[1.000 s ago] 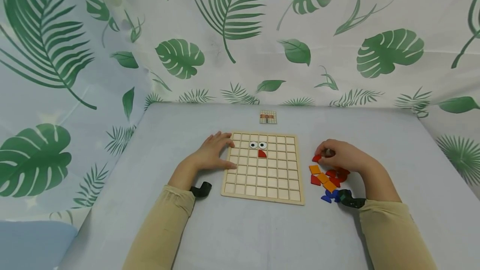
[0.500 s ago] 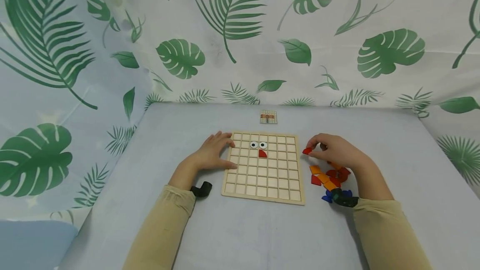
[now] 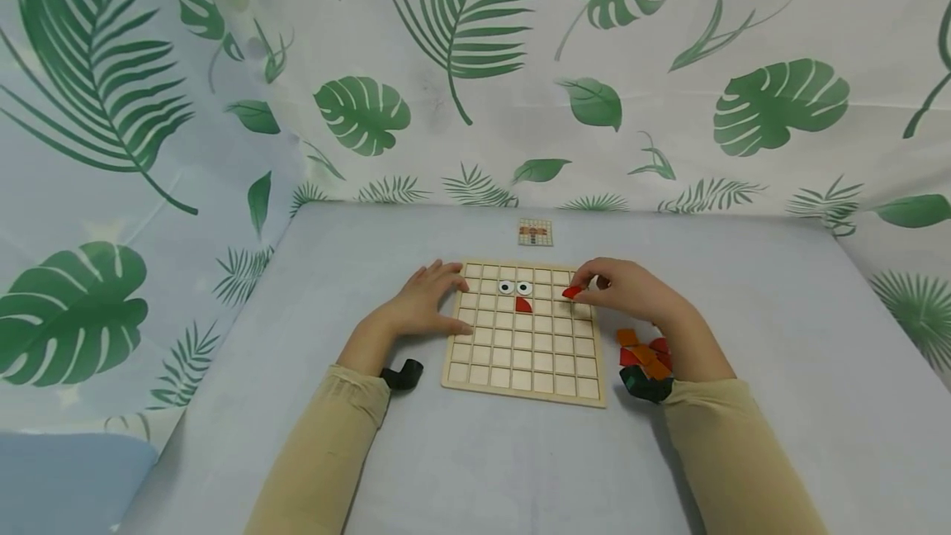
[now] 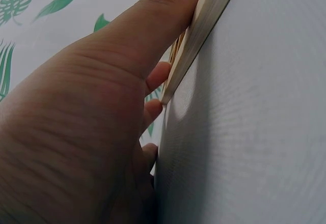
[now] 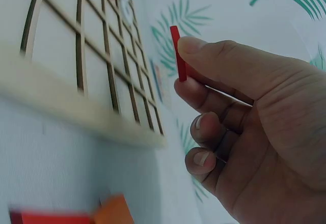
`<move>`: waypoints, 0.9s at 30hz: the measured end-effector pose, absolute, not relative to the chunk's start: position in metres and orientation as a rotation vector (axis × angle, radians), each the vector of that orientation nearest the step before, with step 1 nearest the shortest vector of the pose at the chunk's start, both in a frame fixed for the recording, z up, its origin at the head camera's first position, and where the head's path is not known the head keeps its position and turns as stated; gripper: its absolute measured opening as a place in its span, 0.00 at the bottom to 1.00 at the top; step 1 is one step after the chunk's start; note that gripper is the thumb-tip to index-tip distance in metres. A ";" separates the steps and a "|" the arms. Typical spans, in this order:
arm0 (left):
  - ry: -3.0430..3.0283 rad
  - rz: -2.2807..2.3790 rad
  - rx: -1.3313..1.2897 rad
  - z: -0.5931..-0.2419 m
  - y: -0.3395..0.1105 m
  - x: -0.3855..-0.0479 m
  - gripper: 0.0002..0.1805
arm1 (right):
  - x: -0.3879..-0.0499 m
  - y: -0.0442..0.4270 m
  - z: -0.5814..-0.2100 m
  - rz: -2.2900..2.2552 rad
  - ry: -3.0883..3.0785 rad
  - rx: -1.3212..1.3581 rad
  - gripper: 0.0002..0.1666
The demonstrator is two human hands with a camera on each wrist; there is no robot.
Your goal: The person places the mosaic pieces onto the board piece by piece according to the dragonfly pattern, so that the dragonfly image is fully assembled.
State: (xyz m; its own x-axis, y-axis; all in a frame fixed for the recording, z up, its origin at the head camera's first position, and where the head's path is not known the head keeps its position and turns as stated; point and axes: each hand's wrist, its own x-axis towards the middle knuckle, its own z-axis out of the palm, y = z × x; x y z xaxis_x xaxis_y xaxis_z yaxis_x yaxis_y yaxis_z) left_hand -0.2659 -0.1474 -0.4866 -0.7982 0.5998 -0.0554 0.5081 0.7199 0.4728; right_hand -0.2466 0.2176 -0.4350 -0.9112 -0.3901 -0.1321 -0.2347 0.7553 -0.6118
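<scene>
A wooden grid board point(image 3: 522, 391) lies on the table, with two round eye pieces point(image 3: 515, 287) side by side and a red quarter-round piece point(image 3: 523, 305) just below the right one. The left hand point(image 3: 422, 304) rests at the board's left edge, thumb and fingers spread; in the left wrist view its thumb touches the wooden rim point(image 4: 204, 28). Above the board's upper right part, the right hand point(image 3: 627, 291) pinches a red piece point(image 3: 571, 292) between thumb and index finger. The right wrist view shows this thin red piece point(image 5: 178, 53) edge-on, off the board.
Right of the board lie orange squares point(image 3: 627, 338) and red pieces point(image 3: 659, 345), partly under the right wrist's black camera point(image 3: 645, 385). A small patterned card point(image 3: 535, 232) lies behind the board. A leaf-print cloth point(image 3: 490, 139) hangs at the back.
The right hand has moved left with the red piece, from the loose pieces to over the board. Its wrist now hides the blue pieces. The left hand stays at the board's edge.
</scene>
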 end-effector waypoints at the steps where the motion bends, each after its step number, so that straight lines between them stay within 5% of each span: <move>1: 2.721 0.659 0.889 -0.487 -0.147 -0.266 0.37 | -0.248 0.214 -0.435 -0.899 2.700 -0.505 0.10; 27: 2.725 0.653 0.863 -0.484 -0.145 -0.266 0.36 | -0.260 0.137 -0.452 -0.876 2.665 -0.691 0.09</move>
